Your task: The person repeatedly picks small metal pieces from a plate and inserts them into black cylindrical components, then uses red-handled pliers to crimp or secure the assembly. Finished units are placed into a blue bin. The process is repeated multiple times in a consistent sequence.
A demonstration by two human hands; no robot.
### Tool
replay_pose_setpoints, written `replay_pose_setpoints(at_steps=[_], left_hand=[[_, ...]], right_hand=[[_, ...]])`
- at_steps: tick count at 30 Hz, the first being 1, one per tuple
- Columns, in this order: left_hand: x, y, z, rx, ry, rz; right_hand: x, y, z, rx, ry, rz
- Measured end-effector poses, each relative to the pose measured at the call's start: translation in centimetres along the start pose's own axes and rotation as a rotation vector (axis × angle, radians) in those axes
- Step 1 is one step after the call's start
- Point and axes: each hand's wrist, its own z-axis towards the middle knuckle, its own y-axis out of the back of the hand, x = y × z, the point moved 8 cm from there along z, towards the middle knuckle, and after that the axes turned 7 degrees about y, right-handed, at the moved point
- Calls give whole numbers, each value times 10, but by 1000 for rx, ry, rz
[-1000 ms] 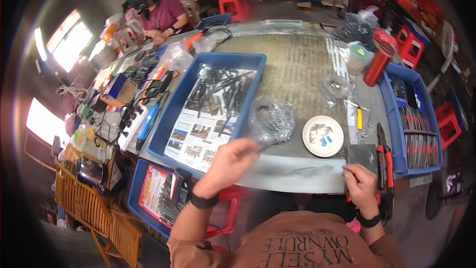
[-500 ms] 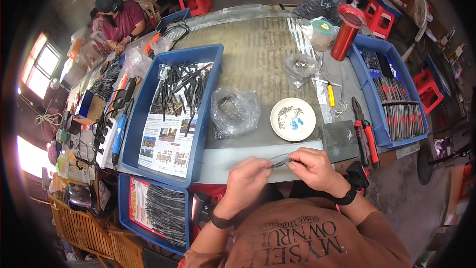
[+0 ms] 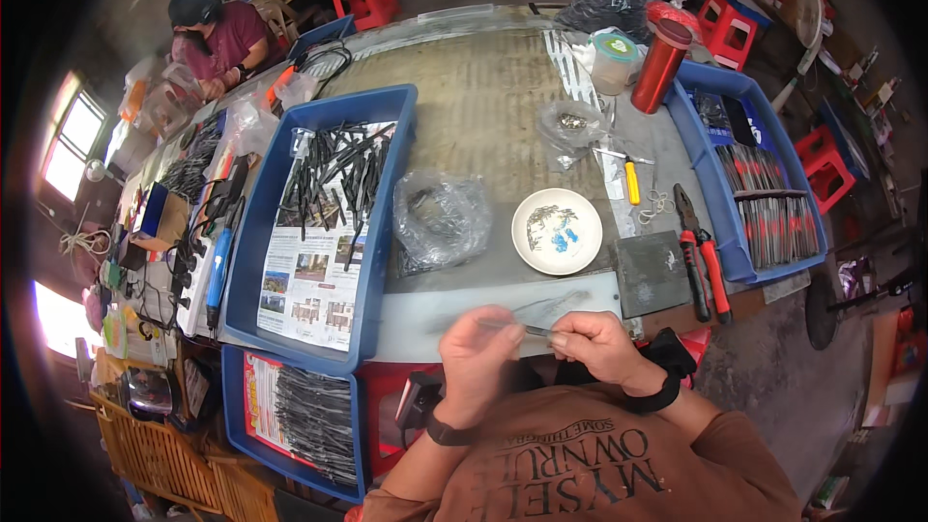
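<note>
A thin dark strip stretches between my two hands near the table's front edge. The fingertips of my left hand, slightly blurred, pinch its left end. My right hand grips the other end between thumb and fingers. Just beyond, a thin dark wire-like line shows over the white board; whether it lies there or belongs to the strip, I cannot tell. Farther off, a white plate holds small metal pieces and several blue bits.
Blue trays with dark strips stand left, lower left and right. Around the plate are a clear bag, red-handled pliers, a yellow-handled tool and a red flask. A person sits far left.
My left hand has shifted slightly right and down and turned more upright. The dark strip stays between my hands. The whole view has shifted a little.
</note>
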Motion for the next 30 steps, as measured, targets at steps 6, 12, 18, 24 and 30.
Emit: replay_pose_setpoints(at_steps=[6, 12, 18, 24, 30], left_hand=[[7, -5, 5, 18, -33, 31], [9, 4, 21, -13, -35, 117], [34, 15, 40, 5, -41, 205], [43, 20, 40, 32, -51, 260], [45, 20, 39, 32, -64, 263]], right_hand=[[7, -1, 5, 12, 66, -143], [53, 33, 43, -104, 519, -803], [29, 32, 88, 57, 533, -1165], [4, 24, 108, 163, 472, -1309], [4, 14, 115, 207, 493, -1396]])
